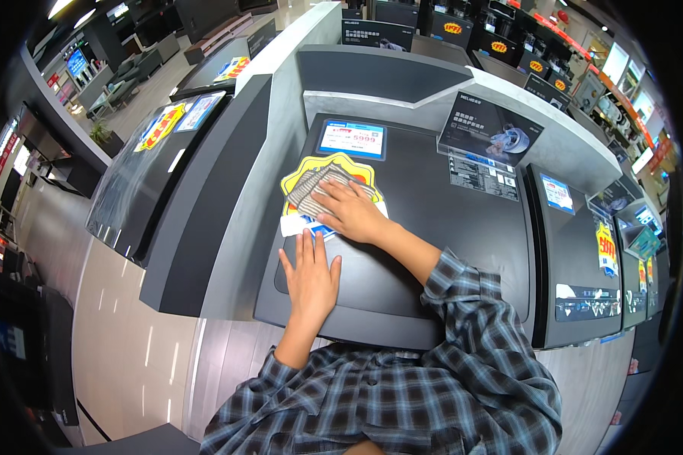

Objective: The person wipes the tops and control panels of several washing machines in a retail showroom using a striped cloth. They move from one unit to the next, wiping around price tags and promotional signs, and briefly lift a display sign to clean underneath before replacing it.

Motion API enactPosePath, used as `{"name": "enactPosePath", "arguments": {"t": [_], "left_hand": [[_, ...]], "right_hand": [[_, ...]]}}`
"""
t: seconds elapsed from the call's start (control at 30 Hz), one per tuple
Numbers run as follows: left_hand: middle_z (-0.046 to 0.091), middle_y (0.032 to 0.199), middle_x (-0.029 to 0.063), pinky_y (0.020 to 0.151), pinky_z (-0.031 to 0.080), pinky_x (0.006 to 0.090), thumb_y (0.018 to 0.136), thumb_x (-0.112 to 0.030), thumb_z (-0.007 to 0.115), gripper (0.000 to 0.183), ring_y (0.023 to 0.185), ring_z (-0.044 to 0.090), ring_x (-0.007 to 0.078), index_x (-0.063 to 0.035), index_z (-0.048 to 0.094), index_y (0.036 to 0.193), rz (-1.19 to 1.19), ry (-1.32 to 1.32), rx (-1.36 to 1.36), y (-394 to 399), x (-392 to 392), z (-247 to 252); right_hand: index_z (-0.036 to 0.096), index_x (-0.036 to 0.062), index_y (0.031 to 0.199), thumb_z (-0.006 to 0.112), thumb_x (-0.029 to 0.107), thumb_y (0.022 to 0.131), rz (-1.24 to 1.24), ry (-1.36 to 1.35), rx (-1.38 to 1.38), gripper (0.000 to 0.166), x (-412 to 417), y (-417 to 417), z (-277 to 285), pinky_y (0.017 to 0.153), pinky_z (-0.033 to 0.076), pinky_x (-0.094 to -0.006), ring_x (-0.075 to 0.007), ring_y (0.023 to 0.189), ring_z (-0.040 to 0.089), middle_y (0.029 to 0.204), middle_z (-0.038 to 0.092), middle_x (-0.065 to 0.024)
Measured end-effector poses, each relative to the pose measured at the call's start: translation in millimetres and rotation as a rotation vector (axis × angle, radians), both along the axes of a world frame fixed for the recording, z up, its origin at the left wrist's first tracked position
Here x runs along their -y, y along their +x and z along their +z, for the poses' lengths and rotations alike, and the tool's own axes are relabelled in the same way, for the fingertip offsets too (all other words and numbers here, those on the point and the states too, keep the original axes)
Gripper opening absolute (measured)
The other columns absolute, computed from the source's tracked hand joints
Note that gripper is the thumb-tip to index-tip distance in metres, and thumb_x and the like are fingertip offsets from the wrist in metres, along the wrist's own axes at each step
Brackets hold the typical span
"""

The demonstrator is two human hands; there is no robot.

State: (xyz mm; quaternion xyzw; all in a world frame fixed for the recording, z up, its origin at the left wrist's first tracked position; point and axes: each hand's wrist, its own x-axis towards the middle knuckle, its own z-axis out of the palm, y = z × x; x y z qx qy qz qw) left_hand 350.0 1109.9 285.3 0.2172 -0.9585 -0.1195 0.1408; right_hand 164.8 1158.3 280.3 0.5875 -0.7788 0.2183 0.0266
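My right hand [353, 213] lies flat with spread fingers on a folded striped cloth [330, 185]. Beneath the cloth is a yellow, star-edged promotional sign [299, 168], partly covered, on the dark top of a washing machine or similar appliance [421, 227]. My left hand [311, 270] rests palm down near the sign's lower edge, fingers apart, holding nothing. Just beyond the sign lies a price card [352, 140] in a clear holder.
A black display board [489, 128] stands at the appliance's back right, by a grey partition [381, 71]. Another dark appliance [580, 256] adjoins on the right. Left of a grey divider [227, 187] is a film-covered appliance [142, 176].
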Motion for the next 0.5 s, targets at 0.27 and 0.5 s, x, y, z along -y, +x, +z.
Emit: {"name": "enactPosePath", "arguments": {"t": [0.27,0.5], "left_hand": [[0.037,0.147,0.0257,0.113,0.012,0.0609,0.096,-0.033,0.052,0.058,0.141,0.03,0.0352,0.0051,0.044,0.138,-0.008,0.008,-0.004,0.7,1.7,0.3],[0.033,0.15,0.0233,0.114,0.011,0.0592,0.095,-0.033,0.053,0.058,0.143,0.026,0.0338,0.0037,0.043,0.139,0.001,0.057,0.041,-0.9,-0.1,9.6]], "right_hand": [[0.04,0.0166,0.146,0.04,0.049,0.098,-0.112,0.165,0.016,0.058,58.7,-74.7,4.2,0.118,0.015,-0.0492,-0.0285,0.145,0.025,0.154,0.033,-0.0122],[0.034,0.0201,0.149,0.033,0.052,0.099,-0.313,0.242,0.041,0.06,86.7,-133.4,11.0,0.119,0.012,-0.0478,-0.0259,0.147,0.018,0.158,0.024,-0.0088]]}}
